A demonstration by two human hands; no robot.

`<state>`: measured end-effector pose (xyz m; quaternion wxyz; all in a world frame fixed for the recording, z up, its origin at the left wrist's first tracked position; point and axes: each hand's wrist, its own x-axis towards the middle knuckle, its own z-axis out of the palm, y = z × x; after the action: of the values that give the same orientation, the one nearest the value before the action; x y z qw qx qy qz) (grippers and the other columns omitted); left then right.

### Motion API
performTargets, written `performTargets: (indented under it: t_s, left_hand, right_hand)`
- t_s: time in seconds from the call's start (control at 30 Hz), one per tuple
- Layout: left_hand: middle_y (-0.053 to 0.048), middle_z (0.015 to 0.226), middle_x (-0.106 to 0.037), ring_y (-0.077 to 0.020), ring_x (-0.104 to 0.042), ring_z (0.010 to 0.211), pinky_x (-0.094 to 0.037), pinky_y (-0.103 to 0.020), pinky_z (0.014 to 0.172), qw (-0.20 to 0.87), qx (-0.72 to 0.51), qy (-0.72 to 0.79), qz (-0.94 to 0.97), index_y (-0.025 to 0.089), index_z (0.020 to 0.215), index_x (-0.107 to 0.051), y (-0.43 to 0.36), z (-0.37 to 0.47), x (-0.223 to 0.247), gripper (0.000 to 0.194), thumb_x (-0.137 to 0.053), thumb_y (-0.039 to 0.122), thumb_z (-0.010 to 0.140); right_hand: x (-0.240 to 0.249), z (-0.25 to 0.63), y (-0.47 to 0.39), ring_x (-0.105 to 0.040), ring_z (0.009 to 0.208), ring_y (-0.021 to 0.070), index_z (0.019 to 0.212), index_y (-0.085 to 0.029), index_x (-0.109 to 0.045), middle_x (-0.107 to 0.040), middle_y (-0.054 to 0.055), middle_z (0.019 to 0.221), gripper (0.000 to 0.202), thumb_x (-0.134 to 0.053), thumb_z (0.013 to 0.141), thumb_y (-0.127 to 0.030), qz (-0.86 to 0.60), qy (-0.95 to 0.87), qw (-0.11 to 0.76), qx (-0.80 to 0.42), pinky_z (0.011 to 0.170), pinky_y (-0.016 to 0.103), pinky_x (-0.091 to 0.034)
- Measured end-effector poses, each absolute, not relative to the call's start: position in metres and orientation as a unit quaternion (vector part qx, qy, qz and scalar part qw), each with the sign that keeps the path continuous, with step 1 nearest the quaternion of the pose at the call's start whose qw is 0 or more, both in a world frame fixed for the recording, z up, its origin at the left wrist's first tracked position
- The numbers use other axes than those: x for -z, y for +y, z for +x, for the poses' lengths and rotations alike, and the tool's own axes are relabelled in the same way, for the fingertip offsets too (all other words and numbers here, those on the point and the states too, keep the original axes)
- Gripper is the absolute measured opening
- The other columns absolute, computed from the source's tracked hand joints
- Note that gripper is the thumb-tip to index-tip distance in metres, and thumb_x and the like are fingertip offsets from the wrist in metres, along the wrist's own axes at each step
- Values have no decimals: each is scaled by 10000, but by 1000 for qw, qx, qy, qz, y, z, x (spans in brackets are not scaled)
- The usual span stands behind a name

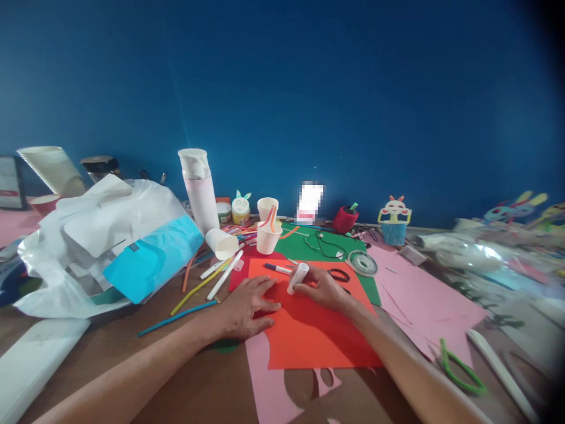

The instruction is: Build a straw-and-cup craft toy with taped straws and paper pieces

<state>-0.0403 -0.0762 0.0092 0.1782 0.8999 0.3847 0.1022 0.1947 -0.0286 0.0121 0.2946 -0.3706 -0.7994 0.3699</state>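
An orange sheet of paper (318, 335) lies in front of me on the table. My left hand (247, 307) rests at its left edge, fingers spread, holding nothing. Over the sheet's upper part, my right hand (324, 287) grips a white glue stick (298, 278), which stands slightly tilted. Just behind that hand are a dark-capped marker (277, 268) and black-handled scissors (339, 275), partly hidden by the fingers. Pink paper with cut-out holes (276, 394) sticks out from under the orange sheet's near edge.
A plastic bag of paper (88, 235) bulks at the left. Paper cups (267, 238), a tall white bottle (198, 188) and a tape roll (362, 263) stand or lie behind. Straws and pipe cleaners (176, 318) lie left; pink paper (428, 288) and a green pipe cleaner (461, 374) lie right.
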Motion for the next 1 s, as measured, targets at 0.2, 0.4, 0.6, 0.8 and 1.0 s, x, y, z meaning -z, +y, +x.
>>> performTargets:
  t_s: [0.2,0.4,0.6,0.8,1.0]
  left_hand:
    - [-75,1355,-395,-298,-338,1229,-289,-494,984,152,-142,378,902,297,1065,-628,-74,-39,-3,295,-520,360,798]
    - [-72,1282,-478,-271,-418,1156,-354,-461,936,133,-180,367,903,275,993,-662,-73,-37,-1,237,-523,321,806]
    - [-89,1215,-520,-262,-440,1126,-381,-441,908,134,-202,373,895,244,965,-664,-71,-36,-1,222,-543,317,793]
    - [-82,1170,-530,-233,-450,1094,-398,-394,889,110,-222,354,902,221,930,-647,-68,-36,1,186,-513,281,816]
    - [-90,1116,-540,-222,-458,1055,-413,-364,870,55,-213,326,919,183,823,-644,-67,-32,-2,185,-466,229,841]
  right_hand:
    - [3,190,-21,-590,815,173,967,-189,-498,-627,37,884,275,-590,753,-335,-379,-686,423,-454,723,293,-463]
    - [10,190,-16,-615,719,154,1105,-234,-368,-624,-9,787,490,-632,712,-359,-399,-581,487,-516,651,275,-490]
    - [7,192,-15,-556,557,123,1288,-230,-241,-584,-43,637,658,-587,744,-361,-426,-571,501,-492,518,228,-452]
    - [5,192,-15,-476,475,99,1292,-199,-285,-543,-53,582,625,-554,763,-395,-454,-587,484,-463,429,190,-349]
    - [0,195,-12,-510,480,136,1308,-149,-260,-591,-25,583,665,-527,763,-420,-500,-591,475,-419,434,221,-362]
